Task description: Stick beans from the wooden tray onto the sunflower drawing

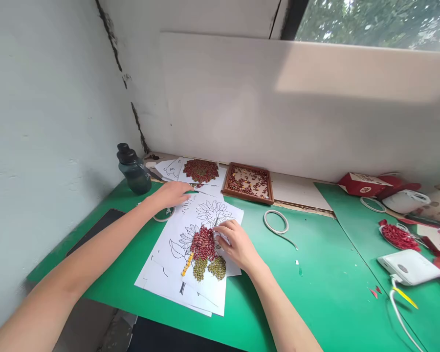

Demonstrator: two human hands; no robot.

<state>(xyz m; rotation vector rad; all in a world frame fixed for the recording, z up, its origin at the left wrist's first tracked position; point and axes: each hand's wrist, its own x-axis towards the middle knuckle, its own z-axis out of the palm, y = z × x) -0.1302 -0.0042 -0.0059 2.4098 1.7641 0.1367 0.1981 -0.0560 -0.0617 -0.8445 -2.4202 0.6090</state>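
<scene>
At far left, a dark pad (95, 230) lies at the green table's (315, 293) edge. A bottle (136, 177) stands upright beside the wall, with a looped cord (164, 216) near the left hand (170, 194). That hand is open, fingers extended by the upper edge of the papers; nothing is visible in its grasp, and contact with the paper cannot be confirmed.

The top sheet (165, 288) lies flat on other printed sheets at table centre. It carries a column of yellow kernels (187, 264), a cluster of red beans (204, 244) and two green patches (200, 269). Behind, a bean disc (201, 171) lies on another sheet.

The right hand (238, 244) is at the cluster's right edge, fingers bent. Whether a bean is pinched between the tips cannot be told.

Handling, as judged: the paper is light, limp and apt to slide or crease; best held flat at a bare margin, or supported from beneath. The beans are hard, smooth and liable to roll, best taken singly by fingertip. Whether they are glued cannot be told; if loose, a tilt or a brushing sleeve or wrist would scatter them.

Further right, a shallow tray (248, 184) contains loose beans, and a coiled cable (276, 222) lies nearby. At far right are a red box (363, 185) and a white device (409, 267).
</scene>
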